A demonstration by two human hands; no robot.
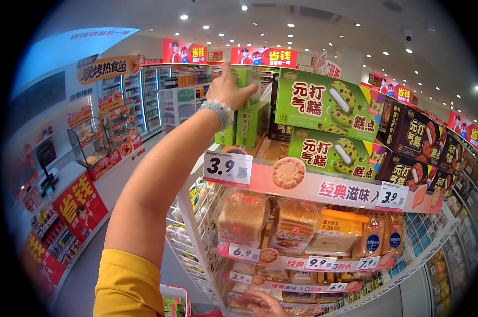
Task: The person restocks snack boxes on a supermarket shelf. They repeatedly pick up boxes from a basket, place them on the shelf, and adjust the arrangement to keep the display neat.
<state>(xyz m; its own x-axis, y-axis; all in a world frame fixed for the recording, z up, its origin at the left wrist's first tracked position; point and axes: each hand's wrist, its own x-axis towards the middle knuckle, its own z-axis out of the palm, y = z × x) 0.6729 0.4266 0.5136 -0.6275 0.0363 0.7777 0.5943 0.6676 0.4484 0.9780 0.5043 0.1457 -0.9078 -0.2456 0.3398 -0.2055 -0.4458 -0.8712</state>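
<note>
My left arm, in a yellow sleeve, stretches up to the top of a white wire display rack. With a beaded bracelet on its wrist, my left hand [227,91] grips a green pastry box [245,77] between thumb and fingers. Directly below that box stands another upright green box [251,124]. Larger green pastry boxes [323,103] are stacked to the right, beside dark brown boxes [416,132]. Low at the bottom edge, in front of the lower shelves, my right hand [264,302] is partly visible, its fingers loosely apart and holding nothing.
Packs of sliced bread [242,215] fill the shelf below, behind price tags. A basket [185,296] with green boxes inside stands at the bottom, left of the rack [183,211]. A checkout counter [64,185] and a heated food case [88,140] are at left.
</note>
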